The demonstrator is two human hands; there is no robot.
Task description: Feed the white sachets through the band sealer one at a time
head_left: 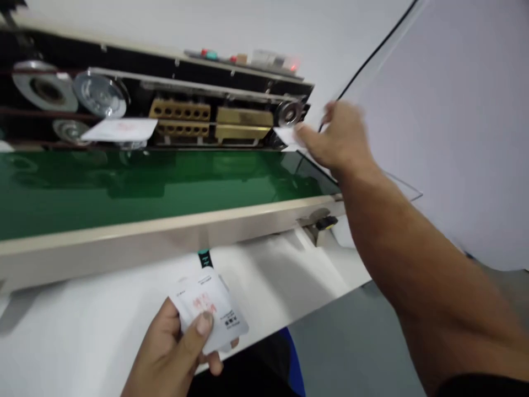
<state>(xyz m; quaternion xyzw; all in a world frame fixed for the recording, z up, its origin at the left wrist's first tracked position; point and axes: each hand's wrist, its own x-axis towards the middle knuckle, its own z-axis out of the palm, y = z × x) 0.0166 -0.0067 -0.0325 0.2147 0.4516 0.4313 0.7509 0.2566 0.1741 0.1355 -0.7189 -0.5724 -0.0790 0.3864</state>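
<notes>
My left hand (177, 342) is closed around a white sachet (221, 325) with red and black print, thumb across its front. More white edges show behind that sachet, so it may be a small stack. At the right end of a band sealer (243, 85), my right hand (343, 138), slightly blurred, pinches a white packet (287, 137) by its edge. That packet's far side meets the sealer beside a round metal wheel (289, 113). Another white packet (122, 130) with faint red print sits further left, in the sealer, above the green conveyor belt (165, 182).
Brass blocks (243, 122) and large metal wheels (101, 94) line the sealer's front. A cream rail (165, 226) borders the belt. Below it is a white tabletop (281, 270) with a dark strap (205, 258). A black cable (378, 49) hangs at the upper right.
</notes>
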